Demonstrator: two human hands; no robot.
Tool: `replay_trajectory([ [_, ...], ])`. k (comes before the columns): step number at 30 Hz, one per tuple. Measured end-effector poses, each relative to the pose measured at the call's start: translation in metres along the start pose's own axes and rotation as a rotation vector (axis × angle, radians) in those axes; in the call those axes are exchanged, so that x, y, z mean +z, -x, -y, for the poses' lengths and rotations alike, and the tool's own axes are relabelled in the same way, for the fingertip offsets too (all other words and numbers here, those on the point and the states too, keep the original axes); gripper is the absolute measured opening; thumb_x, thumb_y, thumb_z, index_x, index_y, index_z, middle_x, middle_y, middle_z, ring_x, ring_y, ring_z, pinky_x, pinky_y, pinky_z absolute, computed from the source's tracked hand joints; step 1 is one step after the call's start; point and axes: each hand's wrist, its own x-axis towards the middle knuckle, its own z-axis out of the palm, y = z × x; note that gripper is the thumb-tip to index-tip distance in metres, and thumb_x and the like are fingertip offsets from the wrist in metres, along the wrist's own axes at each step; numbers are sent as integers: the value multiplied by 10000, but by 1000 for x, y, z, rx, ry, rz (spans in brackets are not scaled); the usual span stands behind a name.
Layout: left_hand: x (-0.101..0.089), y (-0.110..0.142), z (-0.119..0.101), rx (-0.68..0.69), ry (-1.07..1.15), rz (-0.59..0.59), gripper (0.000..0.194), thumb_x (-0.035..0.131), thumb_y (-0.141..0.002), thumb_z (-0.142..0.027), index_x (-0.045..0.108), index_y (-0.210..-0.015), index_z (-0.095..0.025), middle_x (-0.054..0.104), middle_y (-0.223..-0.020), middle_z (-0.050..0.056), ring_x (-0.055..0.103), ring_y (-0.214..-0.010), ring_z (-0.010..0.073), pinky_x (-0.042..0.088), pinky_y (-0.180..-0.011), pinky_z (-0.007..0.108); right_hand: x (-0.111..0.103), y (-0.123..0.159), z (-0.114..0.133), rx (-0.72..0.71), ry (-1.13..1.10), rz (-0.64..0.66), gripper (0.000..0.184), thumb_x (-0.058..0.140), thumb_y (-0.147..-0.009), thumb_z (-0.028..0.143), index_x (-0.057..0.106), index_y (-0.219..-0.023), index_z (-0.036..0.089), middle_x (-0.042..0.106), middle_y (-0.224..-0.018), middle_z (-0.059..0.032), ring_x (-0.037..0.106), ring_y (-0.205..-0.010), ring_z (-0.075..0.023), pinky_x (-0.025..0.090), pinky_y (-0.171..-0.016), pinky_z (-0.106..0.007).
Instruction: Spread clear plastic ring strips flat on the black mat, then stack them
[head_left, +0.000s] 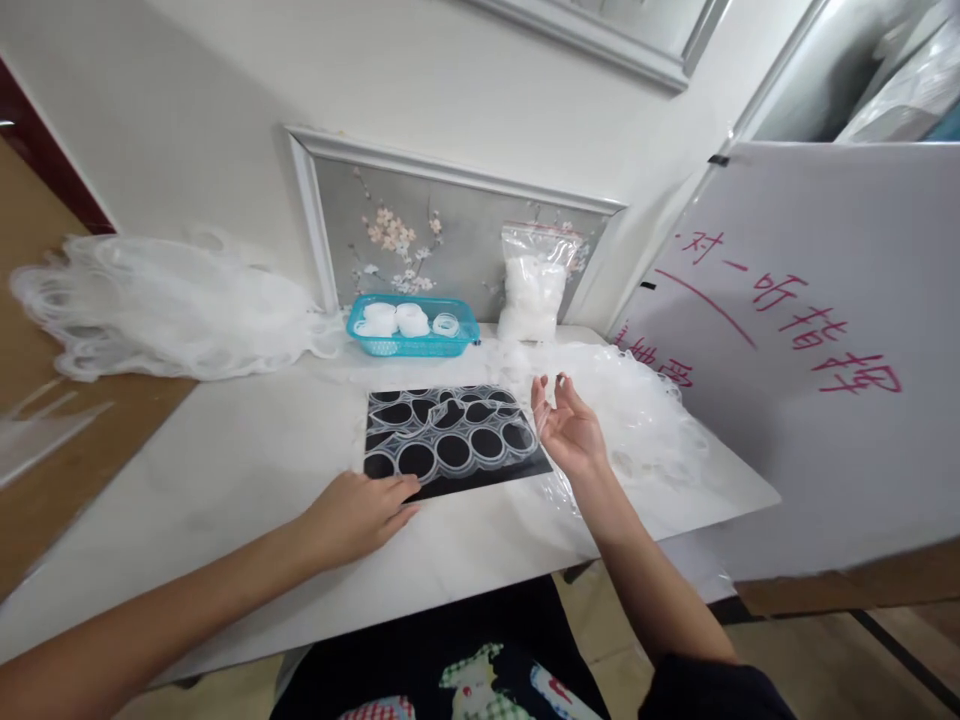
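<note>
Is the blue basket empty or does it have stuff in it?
Not empty: the basket holds several white rings.

The scene is brightly and evenly lit with soft, diffuse light. The white table [247, 470] reflects a mild sheen, and shadows under the hands are faint. Wide-angle distortion bends straight lines toward the edges. The whiteboard [810, 400] looks slightly washed out; focus stays fairly sharp.
</note>
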Motion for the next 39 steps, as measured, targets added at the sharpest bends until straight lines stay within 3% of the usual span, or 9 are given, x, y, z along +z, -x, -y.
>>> replay_trajectory([
  [3, 13, 35, -3, 0, -114, 50, 368, 327, -1005, -331, 616, -1195, -207, 598, -1308, 73, 697, -921, 256, 531, -622, 323, 12, 6, -27, 42, 218, 159, 94, 769, -745, 259, 687, -781, 234, 698, -966, 17, 680, -820, -90, 552, -596, -138],
  [6, 20, 54, -10, -41, -189, 58, 387, 294, -1014, -333, 597, -1223, -213, 554, -1358, 87, 707, -845, 244, 530, -577, 320, 20, 1, -74, 93, 720, 393, 169, 766, -739, 318, 717, -830, 185, 683, -741, 1, 599, -565, -77, 426, -431, -150],
  [9, 22, 60, -17, -101, -228, 72, 413, 277, -1016, -349, 569, -1269, -204, 523, -1385, 124, 708, -824, 239, 528, -564, 309, 19, -9, -121, 39, 1171, 654, 207, 723, -773, 325, 733, -887, 153, 617, -570, 10, 550, -500, -92, 406, -456, -189],
  [13, 22, 61, -22, -137, -192, 101, 463, 231, -1020, -392, 538, -1302, -190, 507, -1395, 149, 700, -890, 240, 528, -596, 291, 12, -20, -156, -26, 1392, 814, 203, 676, -805, 320, 731, -876, 138, 611, -559, 2, 529, -496, -101, 402, -480, -209],
  [20, 24, 64, -25, -170, -133, 113, 486, 193, -1022, -412, 503, -1321, -190, 494, -1413, 130, 699, -878, 241, 532, -613, 313, 4, -22, -158, -58, 1427, 856, 227, 640, -830, 343, 733, -853, 137, 708, -731, -49, 563, -566, -115, 416, -513, -219],
  [29, 25, 63, -28, -236, -63, 118, 459, 250, -1011, -454, 507, -1301, -209, 463, -1444, 99, 683, -926, 239, 533, -636, 305, 7, -13, -155, -163, 1547, 869, 165, 616, -860, 280, 728, -852, 159, 726, -770, -49, 617, -634, -151, 465, -602, -265],
  [34, 25, 62, -25, -291, 80, 84, 398, 369, -983, -455, 508, -1284, -234, 523, -1393, 58, 650, -1026, 229, 535, -724, 301, -4, -1, -150, -452, 1703, 1150, 273, 445, -959, 262, 710, -1006, 218, 720, -1072, -64, 646, -905, -206, 502, -817, -352],
  [37, 22, 63, -25, -296, 147, 83, 413, 402, -972, -444, 501, -1301, -214, 562, -1351, 66, 653, -1026, 238, 535, -766, 322, -7, 2, -146, -551, 1837, 1353, 311, 407, -967, 250, 680, -1111, 216, 686, -1164, -92, 625, -947, -221, 505, -774, -339],
  [39, 20, 63, -24, -306, 182, 78, 408, 421, -964, -438, 516, -1292, -214, 566, -1349, 59, 657, -1023, 235, 530, -790, 325, -3, -8, -144, -552, 1906, 1395, 293, 447, -940, 224, 675, -1124, 214, 686, -1152, -106, 617, -958, -225, 499, -716, -308],
])
